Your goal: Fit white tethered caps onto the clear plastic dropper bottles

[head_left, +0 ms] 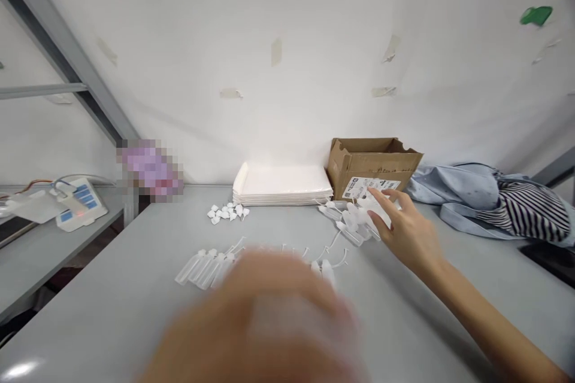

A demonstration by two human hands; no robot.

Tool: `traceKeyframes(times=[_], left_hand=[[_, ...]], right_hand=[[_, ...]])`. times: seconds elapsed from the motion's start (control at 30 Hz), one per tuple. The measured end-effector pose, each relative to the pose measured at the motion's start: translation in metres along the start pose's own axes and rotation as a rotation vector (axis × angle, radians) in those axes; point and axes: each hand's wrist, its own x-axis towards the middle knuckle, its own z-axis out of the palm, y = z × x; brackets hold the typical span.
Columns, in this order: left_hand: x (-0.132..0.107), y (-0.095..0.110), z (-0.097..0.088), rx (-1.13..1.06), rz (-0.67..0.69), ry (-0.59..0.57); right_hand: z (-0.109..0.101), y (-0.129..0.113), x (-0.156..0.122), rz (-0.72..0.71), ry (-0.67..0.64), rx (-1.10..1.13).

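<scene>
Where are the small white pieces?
Head view, left of centre: the small white pieces lie near the left end of the white stack, beyond the row of tubes.

box [377, 169] right of envelope stack [283, 184], cloth [462, 194] further right — tubes [204, 269] in front, all on table [117, 305]

Two hands [411, 230], one cardboard box [381, 163], two green pieces [536, 15], several tubes [191, 268], some hidden

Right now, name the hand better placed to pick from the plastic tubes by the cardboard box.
Probably the right hand: it is close beside those plastic tubes, while the blurred left hand is nearer the camera.
</scene>
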Motion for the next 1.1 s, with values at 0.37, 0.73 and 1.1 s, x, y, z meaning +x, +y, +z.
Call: traceKeyframes(times=[0.37, 0.73, 1.1], left_hand=[[0.102, -0.038, 0.025, 0.314, 0.0, -0.028], [0.103, -0.04, 0.034, 0.131, -0.011, -0.112], [0.089, -0.026, 0.012, -0.595, -0.285, -0.191]], right_hand=[[-0.023, -0.057, -0.04, -0.314, -0.189, 0.474], [-0.029, -0.065, -0.042, -0.315, -0.443, 0.608], [-0.029, -0.065, -0.045, -0.377, -0.547, 0.553]])
